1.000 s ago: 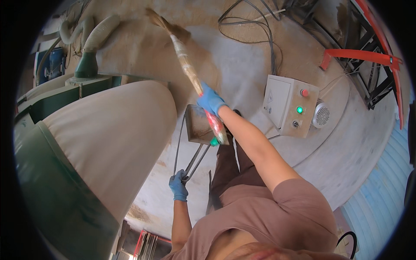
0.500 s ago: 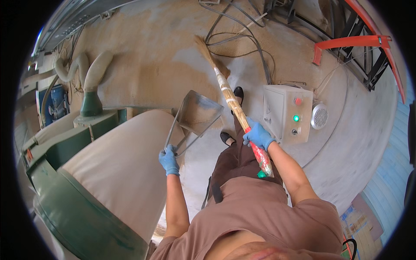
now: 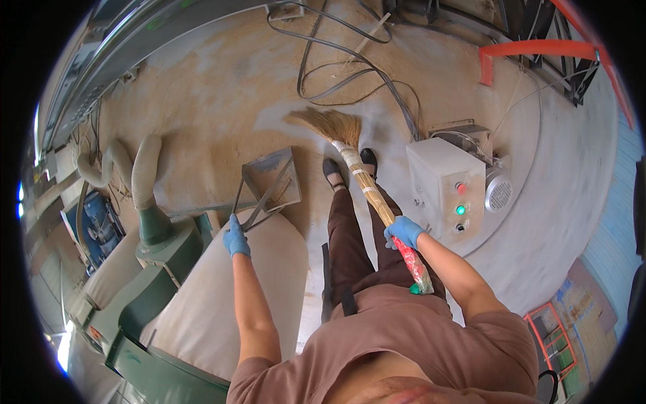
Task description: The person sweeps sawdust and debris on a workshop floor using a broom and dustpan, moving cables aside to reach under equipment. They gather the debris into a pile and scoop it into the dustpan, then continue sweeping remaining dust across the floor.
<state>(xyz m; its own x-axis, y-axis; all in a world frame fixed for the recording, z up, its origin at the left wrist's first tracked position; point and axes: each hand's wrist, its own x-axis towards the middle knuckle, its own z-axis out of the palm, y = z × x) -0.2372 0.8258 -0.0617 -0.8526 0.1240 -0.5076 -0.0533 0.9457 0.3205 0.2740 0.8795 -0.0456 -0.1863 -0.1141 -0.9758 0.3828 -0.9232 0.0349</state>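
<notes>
- Swung down since the earlier frame: broom point(image 3: 367, 182) bristles now at floor, 12 o'clock from the shoes; dustpan point(image 3: 272, 182) lowered toward 10 o'clock.
- Right hand point(image 3: 404, 232) closed around broom shaft above the red wrapping; light, stiff, best gripped mid-shaft.
- Left hand point(image 3: 235, 237) clasped on the thin wire handle; pan probably light, rigid, prone to swinging.

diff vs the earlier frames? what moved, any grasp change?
Broom swung down: bristles now on the dusty floor by the feet. Dustpan lowered from over the dust bag toward the floor. No grasp change: right hand still grips the broom, left hand the dustpan handle.
</notes>
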